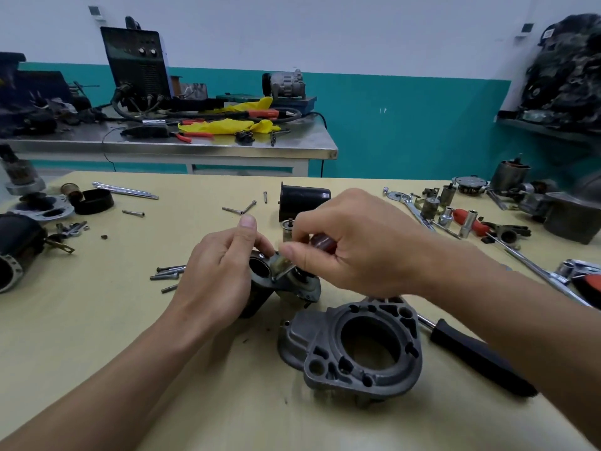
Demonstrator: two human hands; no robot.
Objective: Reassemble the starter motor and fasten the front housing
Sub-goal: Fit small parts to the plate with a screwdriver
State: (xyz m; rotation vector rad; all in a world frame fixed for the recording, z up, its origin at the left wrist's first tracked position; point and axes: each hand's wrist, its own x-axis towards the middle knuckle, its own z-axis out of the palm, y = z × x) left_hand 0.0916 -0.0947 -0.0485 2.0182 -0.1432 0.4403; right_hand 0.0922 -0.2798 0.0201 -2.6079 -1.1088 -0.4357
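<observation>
Bright even light, soft shadows, edges warped, blurred.

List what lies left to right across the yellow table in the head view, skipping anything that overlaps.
Black round cap → left hand → grey cast-metal front housing → black tool handle.

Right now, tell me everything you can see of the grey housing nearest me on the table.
The front housing is a dull grey cast-metal piece with one big round bore, smaller holes and pockets ringing it, and a smoother nose on the left. It lies on the yellowish table, bore up, nearer the person than the left hand and right hand, neither holding it. A black tool handle lies apart on its right.
</observation>
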